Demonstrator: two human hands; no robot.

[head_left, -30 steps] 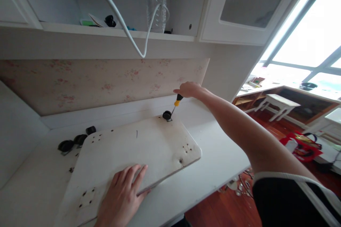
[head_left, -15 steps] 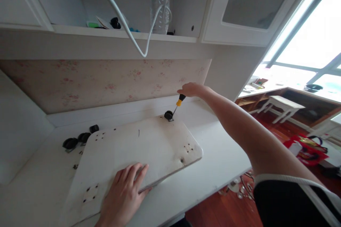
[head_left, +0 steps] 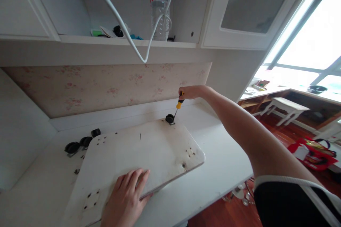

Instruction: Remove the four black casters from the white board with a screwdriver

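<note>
A white board [head_left: 149, 152] with rounded corners lies on the desk, with groups of screw holes near its corners. My left hand [head_left: 126, 193] grips the near edge, its fingers flat on top and the thumb at the underside. In my right hand [head_left: 190, 92] is a screwdriver [head_left: 179, 104] with a black and yellow handle, held upright at a slight tilt. Its tip meets the metal plate of a black caster wheel [head_left: 169, 118] at the board's far right corner. Loose black casters [head_left: 72, 147] lie on the desk to the left of the board.
Small loose pieces, likely screws [head_left: 77, 171], lie left of the board. Overhead, an open cabinet shelf [head_left: 106, 40] holds a plastic bottle [head_left: 160, 10], and a white cable [head_left: 125, 30] hangs down in front. A white stool [head_left: 286, 105] and a red bag [head_left: 314, 154] are at the right.
My right hand has turned slightly on the screwdriver handle, and the thumb side now faces differently. My left hand keeps its place on the board. The whole view has shifted a little.
</note>
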